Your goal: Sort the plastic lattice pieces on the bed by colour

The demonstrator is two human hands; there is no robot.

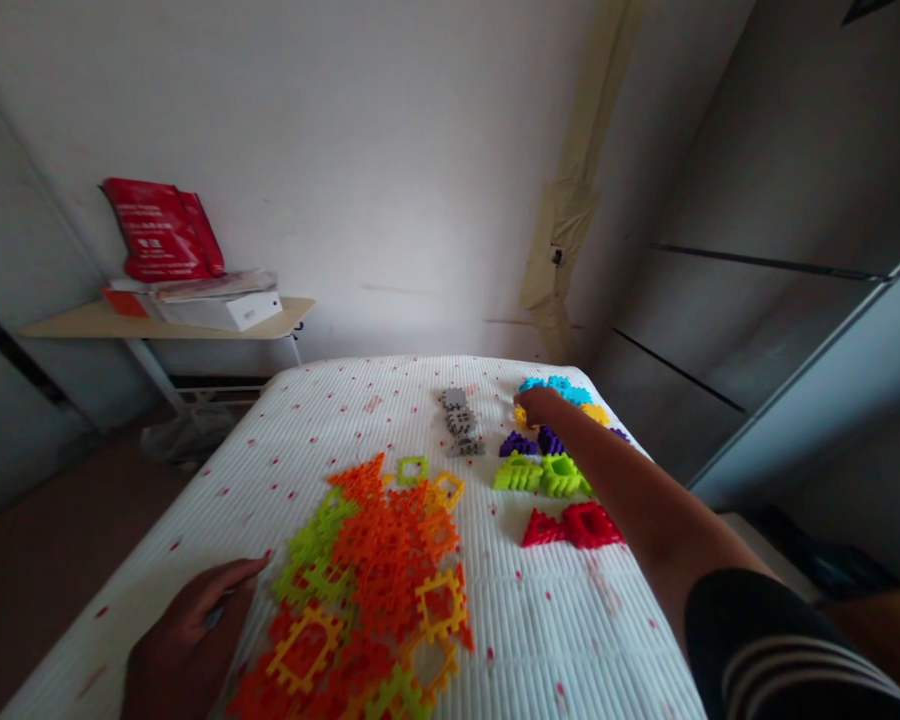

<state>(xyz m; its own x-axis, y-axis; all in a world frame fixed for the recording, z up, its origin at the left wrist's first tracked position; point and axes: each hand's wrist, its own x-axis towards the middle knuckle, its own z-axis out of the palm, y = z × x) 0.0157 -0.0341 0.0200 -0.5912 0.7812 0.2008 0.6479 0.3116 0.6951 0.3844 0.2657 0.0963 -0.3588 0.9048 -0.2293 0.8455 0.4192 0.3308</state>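
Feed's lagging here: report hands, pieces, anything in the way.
Right hand at a yellow piece, grip unclear. Left hand beside the mixed pile. Right forearm partly hides purple pieces and green pieces.

We read no text: lettering (150, 244) on the red bag (163, 230) and marks (251, 313) on the white box (221, 309) are blurred.

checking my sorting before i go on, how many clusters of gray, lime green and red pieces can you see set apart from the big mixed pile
Gray clusters: 3
Lime green clusters: 2
Red clusters: 2
Total: 7 in view; the right arm may hide more.
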